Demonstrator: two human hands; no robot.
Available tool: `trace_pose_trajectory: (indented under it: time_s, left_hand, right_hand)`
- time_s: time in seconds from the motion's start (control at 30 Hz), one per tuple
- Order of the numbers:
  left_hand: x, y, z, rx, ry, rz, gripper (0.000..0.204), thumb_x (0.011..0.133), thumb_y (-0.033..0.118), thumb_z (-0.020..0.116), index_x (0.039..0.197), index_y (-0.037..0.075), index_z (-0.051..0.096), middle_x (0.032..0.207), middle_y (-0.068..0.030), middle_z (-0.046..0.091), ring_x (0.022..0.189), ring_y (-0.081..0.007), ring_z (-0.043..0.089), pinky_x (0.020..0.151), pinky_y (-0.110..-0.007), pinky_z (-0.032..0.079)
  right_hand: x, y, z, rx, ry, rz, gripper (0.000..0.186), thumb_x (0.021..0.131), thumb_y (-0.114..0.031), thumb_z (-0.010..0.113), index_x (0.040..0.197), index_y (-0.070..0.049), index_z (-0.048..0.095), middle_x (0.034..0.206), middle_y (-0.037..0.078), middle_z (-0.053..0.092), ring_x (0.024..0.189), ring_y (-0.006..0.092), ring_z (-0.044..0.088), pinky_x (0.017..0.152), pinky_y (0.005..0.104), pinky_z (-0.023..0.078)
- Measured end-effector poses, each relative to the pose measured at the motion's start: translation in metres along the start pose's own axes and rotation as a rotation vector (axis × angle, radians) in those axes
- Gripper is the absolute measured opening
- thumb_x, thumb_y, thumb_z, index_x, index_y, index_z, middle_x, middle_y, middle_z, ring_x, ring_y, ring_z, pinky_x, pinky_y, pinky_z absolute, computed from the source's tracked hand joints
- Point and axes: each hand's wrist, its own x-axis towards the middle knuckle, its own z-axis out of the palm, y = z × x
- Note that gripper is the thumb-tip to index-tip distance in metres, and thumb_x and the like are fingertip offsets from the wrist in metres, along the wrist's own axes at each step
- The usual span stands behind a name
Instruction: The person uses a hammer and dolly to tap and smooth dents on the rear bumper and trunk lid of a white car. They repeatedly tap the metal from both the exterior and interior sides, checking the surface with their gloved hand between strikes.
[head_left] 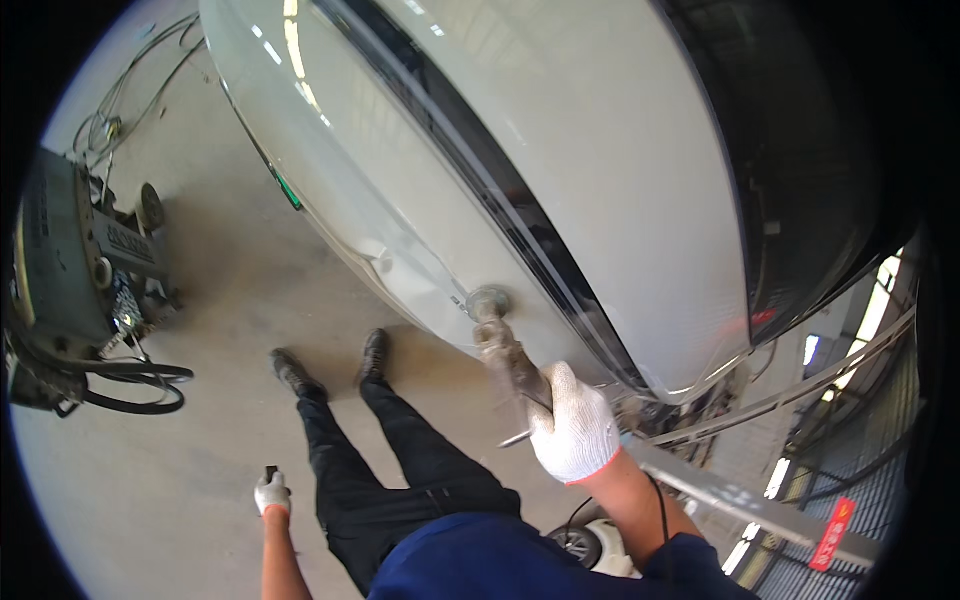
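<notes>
Just off the clock's centre, toward five o'clock, the right hand (575, 425) in its white knit glove wraps a hand-held tool (515, 370) — the visible fingers curl closed around its body, though the far side of the grip is hidden. The tool slants up to a round disc (490, 302) that appears to rest against the pale car body (610, 190), which spreads from eleven o'clock round to three; the slant probably lets the wrist press the disc on without the arm crowding the panel. Between seven and eight o'clock the left hand (272, 492) hangs well apart from the car, its gloved fingers curled round a small dark object (271, 470) too little to identify, perhaps held low simply to be out of the way. At nine o'clock stands a dark machine (65, 250), a black hose (140, 405) looping beside it — likely parked there to leave standing room. As for containers, the machine's casing is the nearest thing to one, and what it holds cannot be told; toward five o'clock, a wheel (578, 545) sits partly within a white body (610, 550).
</notes>
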Motion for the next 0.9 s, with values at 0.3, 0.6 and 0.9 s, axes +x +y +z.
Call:
trace_pose_trajectory:
  time_s: [0.3,0.6,0.9]
  left_hand:
    - [-0.091,0.183,-0.005,0.355,0.056,0.630,0.044,0.095,0.023,0.076,0.136,0.010,0.069,0.094,-0.0148,0.080,0.084,-0.0324,0.078,0.082,-0.042,0.060]
    - [-0.277,0.500,0.014,0.457,0.124,1.379,0.111,0.082,0.012,0.085,0.173,0.010,0.021,0.075,-0.0110,0.072,0.062,-0.0284,0.072,0.062,-0.039,0.059]
    - [-0.282,0.517,0.044,0.740,0.096,1.465,0.113,0.081,0.021,0.083,0.172,0.005,0.017,0.089,-0.0202,0.077,0.070,-0.0370,0.075,0.062,-0.046,0.060]
  right_hand:
    - [-0.009,0.009,0.013,0.267,0.062,-0.091,0.036,0.096,-0.034,0.081,0.106,-0.008,0.059,0.079,0.017,0.069,0.069,0.0406,0.070,0.061,0.0488,0.056]
    - [-0.061,0.015,0.038,0.514,-0.024,-0.074,0.035,0.100,-0.038,0.076,0.107,-0.008,0.061,0.079,0.018,0.069,0.068,0.0438,0.069,0.060,0.0509,0.055]
    - [-0.084,0.014,0.042,0.681,-0.145,0.111,0.031,0.102,-0.032,0.073,0.108,-0.004,0.061,0.078,0.023,0.068,0.075,0.0489,0.069,0.065,0.0505,0.054]
